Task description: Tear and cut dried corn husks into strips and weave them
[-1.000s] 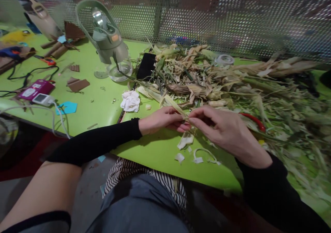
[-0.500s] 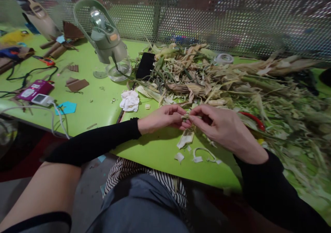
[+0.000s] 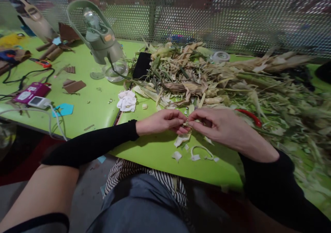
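Over the green table, my left hand is closed, thumb and fingertips pinching a small piece of dried corn husk. My right hand pinches the same piece from the other side, so the fingertips of both hands nearly meet. Much of the piece is hidden by the fingers. Below the hands lie pale husk scraps and a curled pale strip. Just behind my right hand a red, curved, glossy thing pokes out.
A large heap of dried corn husks spreads behind and to the right. A black phone, a tape roll, crumpled white tissue and a water bottle stand or lie around it. Leftward are a purple box, cables and cardboard pieces.
My right hand has shifted slightly, its wrist lower and further right, and the fingertips of both hands have moved a little lower on the husk piece. The view has shifted slightly.
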Available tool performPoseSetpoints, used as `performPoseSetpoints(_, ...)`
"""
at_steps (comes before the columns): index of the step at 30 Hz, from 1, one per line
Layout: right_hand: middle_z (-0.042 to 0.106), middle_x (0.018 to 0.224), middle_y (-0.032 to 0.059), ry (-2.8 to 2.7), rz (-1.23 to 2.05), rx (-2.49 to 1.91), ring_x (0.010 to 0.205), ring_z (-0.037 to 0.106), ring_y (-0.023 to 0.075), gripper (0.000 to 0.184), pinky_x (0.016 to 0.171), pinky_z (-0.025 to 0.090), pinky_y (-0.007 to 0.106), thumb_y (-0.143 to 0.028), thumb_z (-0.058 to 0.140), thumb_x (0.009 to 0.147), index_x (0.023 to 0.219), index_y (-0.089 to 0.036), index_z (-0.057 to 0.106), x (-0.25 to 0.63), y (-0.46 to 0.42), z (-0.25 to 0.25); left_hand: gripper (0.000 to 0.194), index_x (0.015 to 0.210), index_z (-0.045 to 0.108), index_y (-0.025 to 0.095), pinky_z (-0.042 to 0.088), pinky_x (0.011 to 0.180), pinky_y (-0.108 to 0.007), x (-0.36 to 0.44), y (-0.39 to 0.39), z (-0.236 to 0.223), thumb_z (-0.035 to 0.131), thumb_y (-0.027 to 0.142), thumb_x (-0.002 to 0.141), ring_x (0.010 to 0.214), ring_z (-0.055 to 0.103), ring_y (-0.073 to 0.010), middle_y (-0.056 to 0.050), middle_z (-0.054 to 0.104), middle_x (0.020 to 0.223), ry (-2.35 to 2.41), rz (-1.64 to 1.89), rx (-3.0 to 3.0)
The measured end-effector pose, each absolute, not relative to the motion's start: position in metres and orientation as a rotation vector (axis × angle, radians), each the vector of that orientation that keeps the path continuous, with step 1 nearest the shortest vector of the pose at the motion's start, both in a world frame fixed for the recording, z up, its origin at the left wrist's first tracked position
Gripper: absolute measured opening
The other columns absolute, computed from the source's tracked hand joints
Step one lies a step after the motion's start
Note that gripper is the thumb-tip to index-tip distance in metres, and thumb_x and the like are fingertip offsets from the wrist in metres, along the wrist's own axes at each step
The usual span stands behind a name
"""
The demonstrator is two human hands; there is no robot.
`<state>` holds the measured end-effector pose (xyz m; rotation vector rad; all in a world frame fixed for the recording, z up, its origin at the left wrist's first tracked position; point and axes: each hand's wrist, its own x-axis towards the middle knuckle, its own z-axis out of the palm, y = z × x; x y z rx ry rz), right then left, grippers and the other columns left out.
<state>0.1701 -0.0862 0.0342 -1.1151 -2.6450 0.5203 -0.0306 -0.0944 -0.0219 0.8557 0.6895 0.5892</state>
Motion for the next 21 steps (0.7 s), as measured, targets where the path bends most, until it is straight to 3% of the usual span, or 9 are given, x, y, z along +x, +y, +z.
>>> performPoseSetpoints(6, 0.062, 0.058, -0.0007, -2.647, 0.539, -1.165, 0.052, 0.053, 0.0151, 0.019, 0.054, 0.034, 0.028, -0.031, 0.053, 0.092, 0.078, -0.022, 0.063, 0.169, -0.087, 0.031, 0.007, 0.095, 0.062, 0.01, 0.054, 0.097, -0.036, -0.032, -0.093, -0.023, 0.059, 0.004, 0.093, 0.085, 0.071, -0.0115, -0.007, 0.073, 0.09, 0.647, 0.603, 0.869)
performPoseSetpoints(11, 0.066, 0.069, 0.0023, -2.638, 0.553, -1.135, 0.06, 0.057, 0.0161, 0.015, 0.057, 0.038, 0.028, -0.028, 0.051, 0.093, 0.082, -0.021, 0.059, 0.167, -0.086, 0.026, 0.009, 0.092, 0.061, 0.01, 0.055, 0.09, -0.034, -0.035, -0.091, -0.026, 0.059, 0.001, 0.091, 0.079, 0.071, -0.0106, -0.005, 0.071, 0.088, 0.651, 0.622, 0.902)
performPoseSetpoints(18, 0.069, 0.092, 0.0094, -2.549, 0.496, -0.981, 0.086, 0.065, 0.0233, 0.019, 0.075, 0.049, 0.036, -0.025, 0.049, 0.094, 0.089, -0.022, 0.068, 0.168, -0.084, 0.025, 0.008, 0.094, 0.061, 0.011, 0.053, 0.097, -0.036, -0.035, -0.09, -0.022, 0.06, 0.005, 0.09, 0.087, 0.071, -0.0122, -0.006, 0.072, 0.088, 0.662, 0.645, 0.879)
performPoseSetpoints(21, 0.07, 0.087, 0.0075, -2.547, 0.578, -0.989, 0.079, 0.065, 0.0215, 0.015, 0.071, 0.049, 0.035, -0.022, 0.051, 0.093, 0.09, -0.021, 0.065, 0.163, -0.086, 0.023, 0.01, 0.089, 0.06, 0.012, 0.054, 0.093, -0.032, -0.035, -0.09, -0.024, 0.064, 0.003, 0.085, 0.08, 0.069, -0.0095, -0.003, 0.07, 0.084, 0.656, 0.66, 0.916)
